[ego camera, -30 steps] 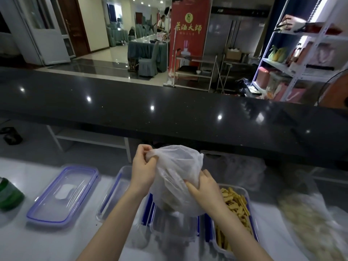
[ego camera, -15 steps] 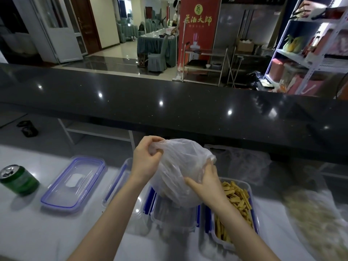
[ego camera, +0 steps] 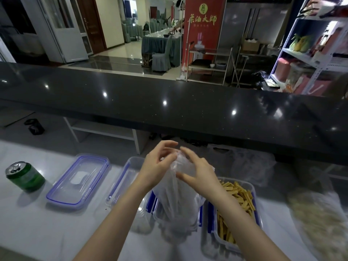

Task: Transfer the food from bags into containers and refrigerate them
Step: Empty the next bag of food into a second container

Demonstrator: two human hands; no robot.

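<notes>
A: The thin white plastic bag (ego camera: 177,194) is held up over the middle clear container (ego camera: 175,221), its lower end sagging down inside; what is in the bag cannot be made out through the cloudy film.

B: The bag's top is pinched by the left hand (ego camera: 158,164), thumb against fingertips. The right hand (ego camera: 195,172) is set against the bag's right side, fingers spread and lightly bent; whether plastic is actually gripped there cannot be told.

A: Just right, a second container (ego camera: 252,189) of tan, stick-shaped food strips (ego camera: 239,196) is partly covered by the right forearm. At the far right, a pale heap (ego camera: 316,219) is blurred and cut by the frame edge.

B: On the left of the glossy white counter (ego camera: 37,223), a blue-rimmed lid (ego camera: 79,181) is laid flat, with a green can (ego camera: 25,176) well apart near the left edge. Open counter is seen nearer the viewer.
</notes>
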